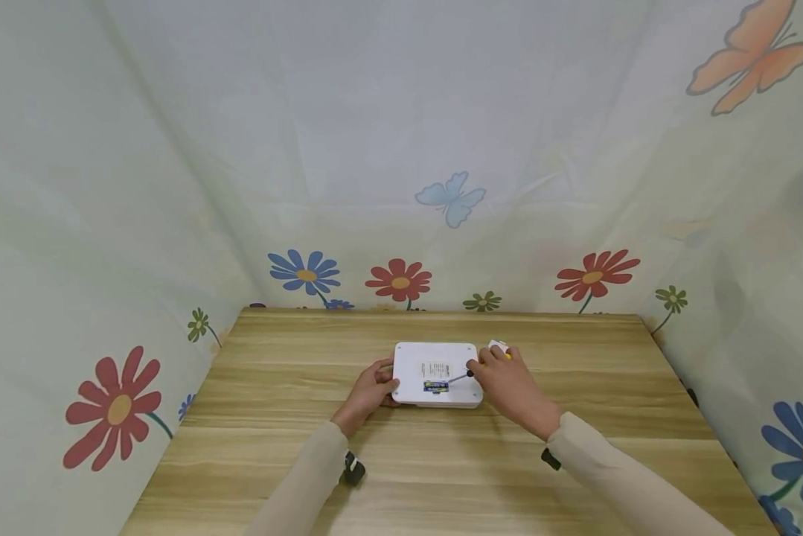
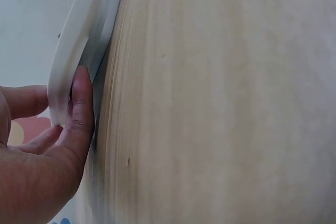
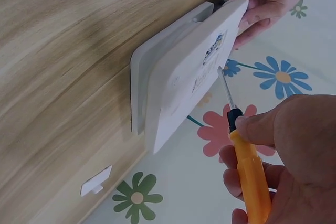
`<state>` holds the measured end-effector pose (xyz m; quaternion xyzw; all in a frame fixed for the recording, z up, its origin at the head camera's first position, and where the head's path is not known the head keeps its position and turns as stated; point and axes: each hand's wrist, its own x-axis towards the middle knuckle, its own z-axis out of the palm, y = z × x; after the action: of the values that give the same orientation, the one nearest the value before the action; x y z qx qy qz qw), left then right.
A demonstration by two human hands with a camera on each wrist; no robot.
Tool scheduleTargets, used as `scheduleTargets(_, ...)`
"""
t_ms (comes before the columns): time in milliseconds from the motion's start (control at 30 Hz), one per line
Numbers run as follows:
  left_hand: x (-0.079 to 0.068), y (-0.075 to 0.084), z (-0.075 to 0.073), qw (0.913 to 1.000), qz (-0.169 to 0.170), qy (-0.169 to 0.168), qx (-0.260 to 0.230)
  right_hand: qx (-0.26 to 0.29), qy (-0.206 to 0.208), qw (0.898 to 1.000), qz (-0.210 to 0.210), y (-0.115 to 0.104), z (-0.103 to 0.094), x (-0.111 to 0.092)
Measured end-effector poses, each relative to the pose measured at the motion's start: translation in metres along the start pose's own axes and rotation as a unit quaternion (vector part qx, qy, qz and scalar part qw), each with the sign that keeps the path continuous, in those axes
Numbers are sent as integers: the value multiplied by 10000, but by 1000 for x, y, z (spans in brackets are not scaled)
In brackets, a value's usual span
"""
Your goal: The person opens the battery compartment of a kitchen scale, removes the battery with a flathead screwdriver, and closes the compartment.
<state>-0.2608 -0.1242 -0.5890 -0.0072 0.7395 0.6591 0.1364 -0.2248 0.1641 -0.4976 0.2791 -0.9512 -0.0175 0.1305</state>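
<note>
A flat white device [image 1: 411, 359] with rounded corners, perhaps a kitchen scale, lies underside up on the table. Its open compartment shows blue-and-yellow batteries [image 1: 436, 386] below a printed label [image 1: 436, 369]. My left hand [image 1: 366, 391] pinches the device's left edge, thumb above and fingers underneath, as the left wrist view also shows. With my right hand [image 1: 511, 387] I grip a screwdriver [image 3: 251, 182] by its yellow handle. The metal shaft slants down to the left, its tip at the batteries' right end in the head view; whether it touches them I cannot tell.
A small white cover piece [image 3: 96, 181] with a tab lies on the wooden table [image 1: 294, 350], just behind my right hand. Flower-printed cloth [image 1: 374, 149] walls in the table's back and sides.
</note>
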Motion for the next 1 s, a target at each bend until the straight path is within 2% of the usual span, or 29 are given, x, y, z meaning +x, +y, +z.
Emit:
scheduleTargets(200, 0, 0, 0, 10000, -46, 47, 41, -255, -90, 9996, -96, -2, 3, 4)
scheduleTargets(1000, 2, -4, 0, 10000, 7, 30, 6, -660, 311, 9963, -459, -11, 10, 13)
